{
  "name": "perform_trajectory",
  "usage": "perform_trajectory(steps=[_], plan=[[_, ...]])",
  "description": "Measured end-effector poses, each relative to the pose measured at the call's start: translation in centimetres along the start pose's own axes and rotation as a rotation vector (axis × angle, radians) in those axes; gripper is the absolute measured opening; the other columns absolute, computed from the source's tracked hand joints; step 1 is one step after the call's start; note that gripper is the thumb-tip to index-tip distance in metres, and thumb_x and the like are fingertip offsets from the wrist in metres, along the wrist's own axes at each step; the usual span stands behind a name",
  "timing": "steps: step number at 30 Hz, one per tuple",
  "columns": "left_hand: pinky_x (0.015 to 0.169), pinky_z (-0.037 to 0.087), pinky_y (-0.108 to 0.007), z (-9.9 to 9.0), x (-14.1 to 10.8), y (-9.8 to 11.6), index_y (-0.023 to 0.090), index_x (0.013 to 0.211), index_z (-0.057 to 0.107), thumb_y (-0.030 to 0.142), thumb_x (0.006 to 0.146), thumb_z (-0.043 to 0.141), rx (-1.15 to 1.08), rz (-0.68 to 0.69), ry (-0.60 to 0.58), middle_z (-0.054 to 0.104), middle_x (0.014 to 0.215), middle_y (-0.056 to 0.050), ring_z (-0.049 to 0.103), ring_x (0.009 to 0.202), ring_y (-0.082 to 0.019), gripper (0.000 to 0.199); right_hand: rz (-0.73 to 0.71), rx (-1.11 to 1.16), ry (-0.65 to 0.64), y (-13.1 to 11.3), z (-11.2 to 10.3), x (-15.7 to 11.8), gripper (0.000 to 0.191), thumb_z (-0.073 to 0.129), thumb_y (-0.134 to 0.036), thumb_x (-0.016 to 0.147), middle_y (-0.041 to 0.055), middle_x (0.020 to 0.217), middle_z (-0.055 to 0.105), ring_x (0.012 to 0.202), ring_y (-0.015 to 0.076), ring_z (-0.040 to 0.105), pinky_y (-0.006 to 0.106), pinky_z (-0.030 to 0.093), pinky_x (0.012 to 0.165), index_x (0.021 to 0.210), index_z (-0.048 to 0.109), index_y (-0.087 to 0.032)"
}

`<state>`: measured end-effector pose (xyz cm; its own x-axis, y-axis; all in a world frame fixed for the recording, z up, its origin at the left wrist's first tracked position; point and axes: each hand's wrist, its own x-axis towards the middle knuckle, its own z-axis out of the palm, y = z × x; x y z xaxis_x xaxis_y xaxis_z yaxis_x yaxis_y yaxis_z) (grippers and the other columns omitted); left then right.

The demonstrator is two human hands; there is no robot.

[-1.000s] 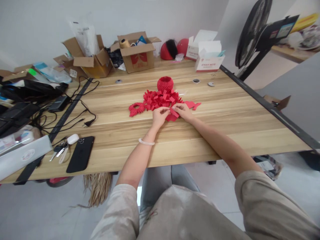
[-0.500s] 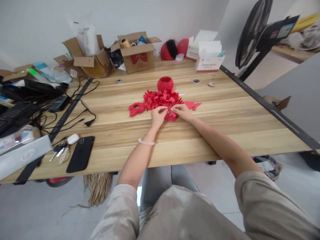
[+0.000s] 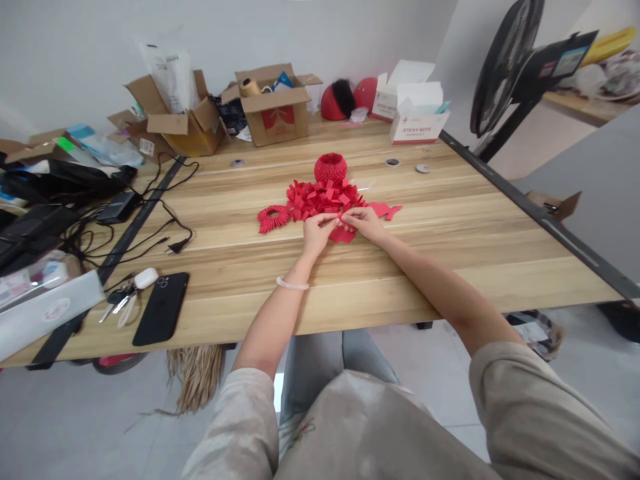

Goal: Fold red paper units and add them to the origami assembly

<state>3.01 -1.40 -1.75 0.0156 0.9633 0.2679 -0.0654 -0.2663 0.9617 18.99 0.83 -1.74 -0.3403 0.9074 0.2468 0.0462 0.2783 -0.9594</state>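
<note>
My left hand (image 3: 317,233) and my right hand (image 3: 367,224) meet at the fingertips, both closed in a pinch on a small piece of red paper (image 3: 341,217), mostly hidden by the fingers. Just beneath them more red paper (image 3: 343,236) lies on the table. A heap of folded red paper pieces (image 3: 326,197) sits right behind my hands, with a round red paper vase-like form (image 3: 331,168) at its back. To the left of the heap lies a ring of joined red folded pieces (image 3: 273,218). Flat red paper scraps (image 3: 384,211) rest beside my right hand.
A black phone (image 3: 161,309), keys with a white case (image 3: 145,279) and tangled black cables (image 3: 167,223) occupy the left side. Open cardboard boxes (image 3: 277,117) and white sticky note boxes (image 3: 419,120) line the back. A black fan (image 3: 505,67) stands beyond the right edge.
My fingertips have come closer together over the red paper piece, which now shows less between them. The heap, the vase-like form and the ring have stayed put.
</note>
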Motion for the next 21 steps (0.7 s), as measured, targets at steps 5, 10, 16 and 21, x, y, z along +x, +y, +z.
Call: perform_trajectory(steps=[5, 10, 16, 21], plan=[[0.078, 0.052, -0.033, 0.02, -0.22, 0.17, 0.012, 0.082, 0.070, 0.021, 0.066, 0.070, 0.072, 0.028, -0.015, 0.072, 0.083, -0.009, 0.066, 0.075, -0.017, 0.018, -0.007, -0.036, 0.009, -0.18, -0.02, -0.11, 0.034, 0.064, -0.047, 0.073, -0.0001, 0.054, 0.056, 0.049, 0.0080, 0.047, 0.022, 0.038, 0.048, 0.071, 0.065, -0.013], [0.074, 0.052, -0.031, 0.07, -0.40, 0.25, 0.013, 0.081, 0.070, 0.022, 0.067, 0.070, 0.144, 0.057, -0.035, 0.072, 0.082, -0.008, 0.066, 0.074, -0.017, 0.017, 0.003, -0.079, 0.009, -0.12, -0.11, -0.09, 0.034, 0.062, -0.047, 0.073, -0.0015, 0.051, 0.052, 0.047, 0.0080, 0.043, 0.022, 0.034, 0.046, 0.067, 0.063, -0.014], [0.074, 0.051, -0.030, 0.08, -0.47, 0.14, 0.015, 0.082, 0.071, 0.024, 0.068, 0.070, 0.182, 0.089, -0.050, 0.072, 0.084, -0.007, 0.065, 0.074, -0.016, 0.017, -0.013, -0.069, -0.004, 0.04, -0.19, -0.01, 0.035, 0.059, -0.047, 0.075, -0.0033, 0.049, 0.045, 0.046, 0.0070, 0.037, 0.023, 0.028, 0.046, 0.062, 0.059, -0.014], [0.074, 0.052, -0.031, 0.09, -0.40, -0.05, 0.016, 0.082, 0.072, 0.025, 0.070, 0.068, 0.227, 0.132, -0.023, 0.072, 0.084, -0.007, 0.065, 0.075, -0.017, 0.016, -0.033, -0.113, -0.023, -0.21, -0.13, -0.12, 0.039, 0.056, -0.049, 0.077, -0.0025, 0.049, 0.047, 0.047, 0.0078, 0.039, 0.023, 0.030, 0.047, 0.061, 0.058, -0.014]])
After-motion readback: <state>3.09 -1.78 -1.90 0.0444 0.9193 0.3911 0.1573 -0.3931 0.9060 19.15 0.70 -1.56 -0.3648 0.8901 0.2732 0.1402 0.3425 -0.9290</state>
